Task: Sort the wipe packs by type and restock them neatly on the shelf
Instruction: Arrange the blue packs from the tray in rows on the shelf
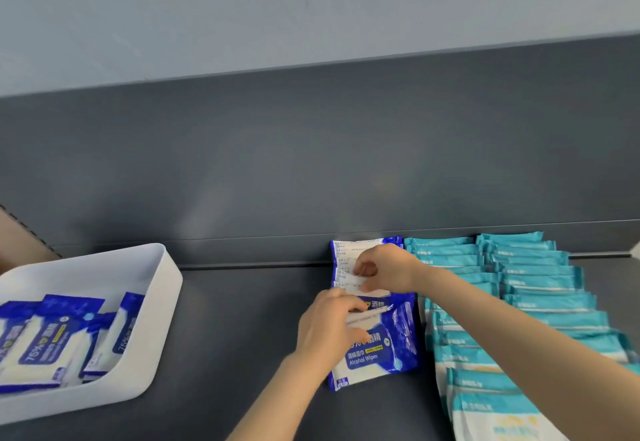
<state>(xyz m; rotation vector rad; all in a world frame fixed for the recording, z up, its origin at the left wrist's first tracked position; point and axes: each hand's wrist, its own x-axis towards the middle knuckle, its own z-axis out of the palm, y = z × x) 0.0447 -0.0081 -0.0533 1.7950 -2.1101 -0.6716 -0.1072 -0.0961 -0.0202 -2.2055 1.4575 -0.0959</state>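
2 blue packs: L hand grips front pack, R hand pinches rear pack; teal rows abut right; bin far left.

alcohol wipe packs: blue, white | other wipe packs: teal, white | tray: white | shelf: dark grey

Just a dark grey metal shelf with a matching back panel, soft glare on that, pale blue-grey wall above, cardboard box peeking in far left.
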